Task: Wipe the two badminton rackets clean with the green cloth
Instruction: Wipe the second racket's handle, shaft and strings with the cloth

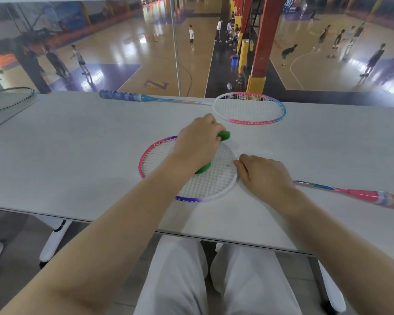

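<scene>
Wiping the strings of the near racket

The left hand (197, 142) grips the green cloth (224, 135) on the near racket (164, 144), whose frame the right hand (263, 175) pinches. The far racket (250, 108) lies apart on the counter (77, 144), probably not yet wiped.

Support: white table (82, 155), flat top. Near racket (168, 142) (pink, purple and white frame) lies flat at centre, handle toward right edge. Far racket (250, 108) (pink, blue and white frame) lies flat near far edge, handle leftward. Third racket (9, 100) (green frame) at far-left corner, partly cropped.
</scene>
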### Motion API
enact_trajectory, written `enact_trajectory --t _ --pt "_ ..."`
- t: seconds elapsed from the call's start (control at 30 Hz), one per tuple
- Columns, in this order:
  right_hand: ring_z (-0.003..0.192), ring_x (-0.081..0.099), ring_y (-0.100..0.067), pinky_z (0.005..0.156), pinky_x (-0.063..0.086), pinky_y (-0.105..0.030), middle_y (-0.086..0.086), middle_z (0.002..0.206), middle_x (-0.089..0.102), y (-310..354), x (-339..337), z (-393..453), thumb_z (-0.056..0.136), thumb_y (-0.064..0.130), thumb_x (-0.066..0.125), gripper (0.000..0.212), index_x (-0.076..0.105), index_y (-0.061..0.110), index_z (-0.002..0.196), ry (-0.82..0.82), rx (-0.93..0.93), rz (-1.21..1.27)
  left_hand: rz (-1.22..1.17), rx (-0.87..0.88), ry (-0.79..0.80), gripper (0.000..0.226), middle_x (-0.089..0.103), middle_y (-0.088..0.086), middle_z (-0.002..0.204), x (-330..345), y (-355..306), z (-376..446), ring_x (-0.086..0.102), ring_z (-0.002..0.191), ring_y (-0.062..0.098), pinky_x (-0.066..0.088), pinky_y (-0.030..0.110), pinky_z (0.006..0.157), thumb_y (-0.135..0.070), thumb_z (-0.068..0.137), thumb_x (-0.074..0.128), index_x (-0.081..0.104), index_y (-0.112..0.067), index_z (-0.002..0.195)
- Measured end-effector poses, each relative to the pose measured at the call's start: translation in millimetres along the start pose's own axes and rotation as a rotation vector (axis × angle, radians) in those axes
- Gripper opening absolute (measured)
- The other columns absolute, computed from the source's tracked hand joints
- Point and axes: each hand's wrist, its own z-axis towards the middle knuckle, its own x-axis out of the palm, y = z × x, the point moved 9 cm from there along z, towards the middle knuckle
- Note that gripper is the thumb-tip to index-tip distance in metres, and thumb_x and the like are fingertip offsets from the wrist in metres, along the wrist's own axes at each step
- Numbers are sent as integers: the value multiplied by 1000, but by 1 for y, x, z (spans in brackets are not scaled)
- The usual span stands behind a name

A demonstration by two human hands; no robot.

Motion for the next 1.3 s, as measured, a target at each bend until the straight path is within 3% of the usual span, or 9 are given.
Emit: enact_trajectory --t 0.17,0.23,0.3,0.4,0.57,0.97,1.2,1.3 --pt "76 61 -22 63 39 -34 8 83 55 -2 2 -4 98 57 27 39 44 22 89 61 -52 47 -11 37 128 32 57 -1 117 44 -5 5 50 108 18 43 32 85 -24 97 47 64 -24 124" --pt "78 56 -16 65 36 -32 12 91 55 -6 4 -8 88 73 33 53 46 23 101 123 -40 95 -68 31 166 33 55 -2 118 49 -2 5 50 108 16 44 32 88 -23 97 48 63 -25 126" --pt "93 58 -13 72 38 -32 13 110 56 -10 8 -12 76 85 40 75 44 24 120 201 -30 151 -124 28 218 35 51 -3 122 53 1 3 51 109 16 42 30 88 -22 97 48 60 -25 130" --pt "110 57 -10 79 41 -30 17 130 54 -9 8 -13 67 94 41 93 37 34 138 202 -56 223 -138 38 281 39 49 -2 126 56 2 1 50 113 17 42 32 94 -22 97 46 57 -24 134" --pt "110 57 -6 78 40 -28 21 126 57 -8 8 -8 64 95 43 87 39 47 137 193 -35 279 -80 32 300 39 50 1 124 53 -2 -2 47 116 20 41 35 96 -22 96 46 57 -22 133" --pt "114 56 -8 82 40 -30 23 127 58 -9 3 -6 58 94 52 92 39 49 136 188 32 312 -18 43 459 35 48 -4 102 22 -23 -81 50 89 17 46 35 79 -24 89 47 65 -29 118" --pt "104 58 -9 79 45 -33 21 112 61 -9 7 -5 58 98 44 91 35 53 136 210 25 293 44 61 326 33 49 -5 107 10 -17 -93 46 97 12 48 33 82 -24 95 46 63 -26 123" --pt "103 58 -10 76 42 -32 20 111 62 -9 6 -5 60 97 44 90 33 53 138 209 17 283 92 39 258 31 50 -2 110 17 -11 -68 48 100 17 50 38 84 -21 96 45 64 -20 120"
